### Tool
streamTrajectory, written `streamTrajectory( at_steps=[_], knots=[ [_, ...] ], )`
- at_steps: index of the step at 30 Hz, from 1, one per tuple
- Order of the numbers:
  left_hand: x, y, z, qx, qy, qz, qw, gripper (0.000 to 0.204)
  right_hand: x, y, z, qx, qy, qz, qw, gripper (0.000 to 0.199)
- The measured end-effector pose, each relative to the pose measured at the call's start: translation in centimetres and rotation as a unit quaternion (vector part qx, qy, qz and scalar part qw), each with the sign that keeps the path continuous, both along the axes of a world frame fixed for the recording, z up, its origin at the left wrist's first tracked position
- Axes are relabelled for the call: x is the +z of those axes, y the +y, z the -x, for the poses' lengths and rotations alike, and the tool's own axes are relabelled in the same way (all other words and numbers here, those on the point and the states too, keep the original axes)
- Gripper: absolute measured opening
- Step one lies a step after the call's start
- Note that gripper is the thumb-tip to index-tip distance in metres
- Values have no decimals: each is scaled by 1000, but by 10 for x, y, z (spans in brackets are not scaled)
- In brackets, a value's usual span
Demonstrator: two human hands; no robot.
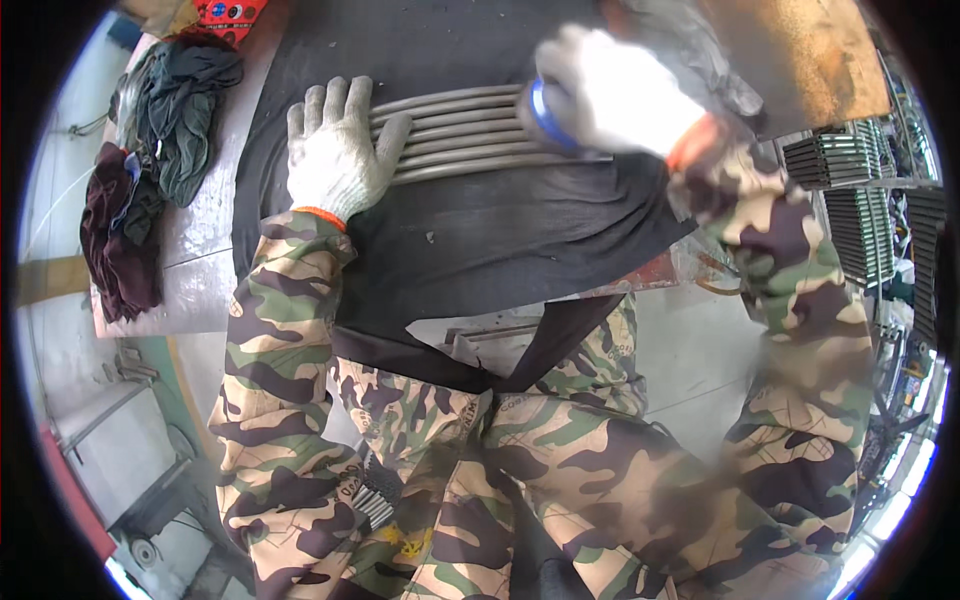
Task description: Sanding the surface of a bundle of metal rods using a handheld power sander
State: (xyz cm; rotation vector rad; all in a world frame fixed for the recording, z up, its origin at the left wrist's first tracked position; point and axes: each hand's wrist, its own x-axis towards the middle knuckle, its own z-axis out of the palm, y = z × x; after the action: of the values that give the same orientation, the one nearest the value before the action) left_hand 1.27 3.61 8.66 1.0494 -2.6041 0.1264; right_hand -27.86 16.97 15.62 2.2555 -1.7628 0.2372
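Several grey metal rods (462, 132) lie side by side on a black cloth (480, 230) spread over the table. My left hand (338, 155), in a white knit glove with an orange cuff, lies flat at their left ends, fingers spread and thumb over the rods. Over the right part of the rods is my right hand (625, 95), gloved the same way and smeared by motion. Its fingers are closed around a round, dark pad with a blue rim (546, 118), which seems to touch the rods. The glove hides their right ends.
Dark green and maroon rags (180, 120) are heaped on the table's left side, with a red box (232, 16) behind them. A rust-stained board (815, 60) is at the far right. Racks of stacked metal bars (850, 205) stand right of the table.
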Motion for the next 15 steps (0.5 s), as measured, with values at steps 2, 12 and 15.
streamTrajectory(
  at_steps=[2,12,15],
  knots=[
    [2,-1,0,-2,-7,-19,1000,66,5,-19,11,-63,19,-44,997,21],
    [3,-10,2,27,-4,-8,1000,69,8,-13,10,-47,12,-51,998,22],
    [2,-11,1,29,9,2,1000,66,16,3,-13,2,4,-80,997,20]
  ],
)
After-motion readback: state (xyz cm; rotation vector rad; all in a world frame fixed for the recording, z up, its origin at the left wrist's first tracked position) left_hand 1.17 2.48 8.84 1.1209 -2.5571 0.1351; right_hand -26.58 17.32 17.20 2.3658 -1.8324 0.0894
